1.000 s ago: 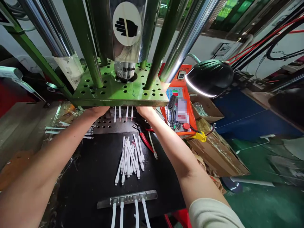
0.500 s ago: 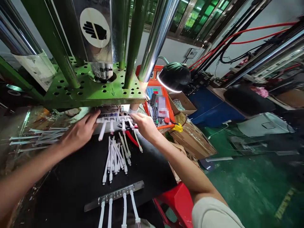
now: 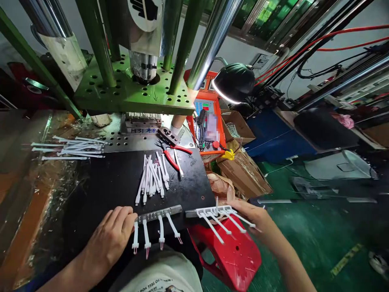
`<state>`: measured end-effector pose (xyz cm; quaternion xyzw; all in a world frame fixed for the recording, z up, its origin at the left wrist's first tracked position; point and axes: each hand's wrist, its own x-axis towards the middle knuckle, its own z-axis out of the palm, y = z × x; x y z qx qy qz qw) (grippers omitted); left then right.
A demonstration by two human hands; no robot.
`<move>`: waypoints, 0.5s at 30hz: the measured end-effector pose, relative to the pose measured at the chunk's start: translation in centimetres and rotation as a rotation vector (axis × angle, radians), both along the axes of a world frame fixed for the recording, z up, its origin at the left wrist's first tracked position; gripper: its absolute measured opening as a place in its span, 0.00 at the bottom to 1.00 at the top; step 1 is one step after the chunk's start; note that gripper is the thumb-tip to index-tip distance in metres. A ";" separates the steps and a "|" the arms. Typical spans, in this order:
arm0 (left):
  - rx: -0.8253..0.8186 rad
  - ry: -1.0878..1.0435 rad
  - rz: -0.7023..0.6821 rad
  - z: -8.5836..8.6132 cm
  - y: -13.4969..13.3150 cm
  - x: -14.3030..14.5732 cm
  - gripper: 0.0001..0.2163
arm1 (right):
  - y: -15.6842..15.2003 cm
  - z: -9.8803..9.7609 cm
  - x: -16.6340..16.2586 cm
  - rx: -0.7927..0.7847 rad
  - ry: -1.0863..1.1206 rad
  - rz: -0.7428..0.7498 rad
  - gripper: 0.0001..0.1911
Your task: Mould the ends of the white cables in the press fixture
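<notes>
My left hand rests on the left end of a metal bar at the black mat's near edge, fingers curled over it. Several short white cable pieces hang from that bar. My right hand is out past the table's right edge, above a red stool, holding a second bar with white moulded cable pieces on a runner. A loose pile of white cable pieces lies mid-mat.
A green press plate with steel columns looms over the mould block. Red-handled cutters lie by the pile. White strips lie at the left. An orange control box, a lamp and cardboard boxes stand to the right.
Both hands came back from under the press. The right hand carried the bar of moulded pieces out to the right over the stool; the left dropped onto the bar at the mat's near edge.
</notes>
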<state>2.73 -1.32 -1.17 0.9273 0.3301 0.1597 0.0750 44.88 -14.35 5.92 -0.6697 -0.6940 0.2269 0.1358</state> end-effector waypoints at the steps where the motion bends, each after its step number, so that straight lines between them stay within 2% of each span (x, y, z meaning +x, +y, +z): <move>1: 0.017 -0.025 -0.018 -0.2 0.2 -0.6 0.11 | 0.0 -0.6 -0.9 0.033 -0.017 0.034 0.18; 4: 0.040 -0.054 -0.084 0.5 1.9 -3.6 0.10 | 0.7 -2.8 -4.7 0.195 -0.075 0.109 0.23; 7: 0.114 -0.056 -0.048 2.8 4.5 -6.1 0.08 | 2.4 -4.1 -8.8 0.284 -0.114 0.189 0.23; 10: 0.193 -0.064 -0.026 5.1 7.4 -6.1 0.07 | 5.3 -3.3 -11.5 0.273 -0.031 0.319 0.20; 13: 0.279 -0.072 -0.078 6.5 10.5 -3.9 0.07 | 10.1 -1.3 -12.3 0.376 0.082 0.315 0.24; 15: 0.332 -0.077 -0.121 6.9 13.0 -1.9 0.06 | 14.3 -0.5 -12.2 0.462 0.063 0.316 0.26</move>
